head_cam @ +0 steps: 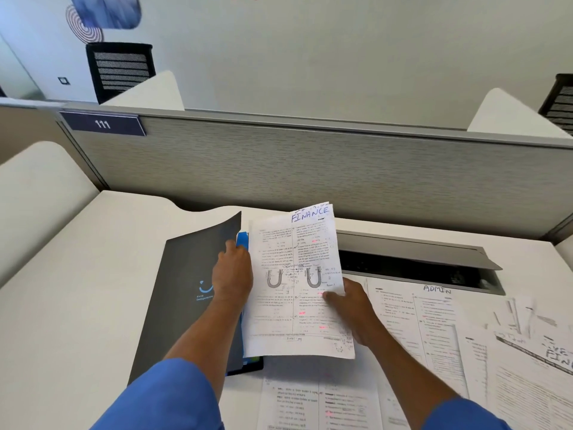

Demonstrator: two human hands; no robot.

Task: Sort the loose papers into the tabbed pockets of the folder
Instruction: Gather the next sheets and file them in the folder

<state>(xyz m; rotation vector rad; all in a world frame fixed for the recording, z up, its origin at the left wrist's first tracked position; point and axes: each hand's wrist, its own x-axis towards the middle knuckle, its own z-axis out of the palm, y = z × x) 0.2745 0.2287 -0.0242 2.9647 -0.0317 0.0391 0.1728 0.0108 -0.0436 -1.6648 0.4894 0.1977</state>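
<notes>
A dark grey folder [186, 283] lies on the desk at centre left, its cover lifted at the top right corner. My left hand [232, 271] grips that cover edge, and a blue tabbed pocket [242, 240] shows just behind it. My right hand [350, 302] pinches the right edge of a printed sheet [294, 280] headed "FINANCE" in blue ink. The sheet hangs over the folder's open side, partly covering the pockets. More loose papers [434, 321] lie to the right, one headed "ADMIN".
An open cable tray with a raised grey lid [415, 249] runs behind the papers. A grey partition [310, 162] closes the back of the desk. More sheets [319, 398] lie at the near edge. Bare desk surface [77, 290] extends left of the folder.
</notes>
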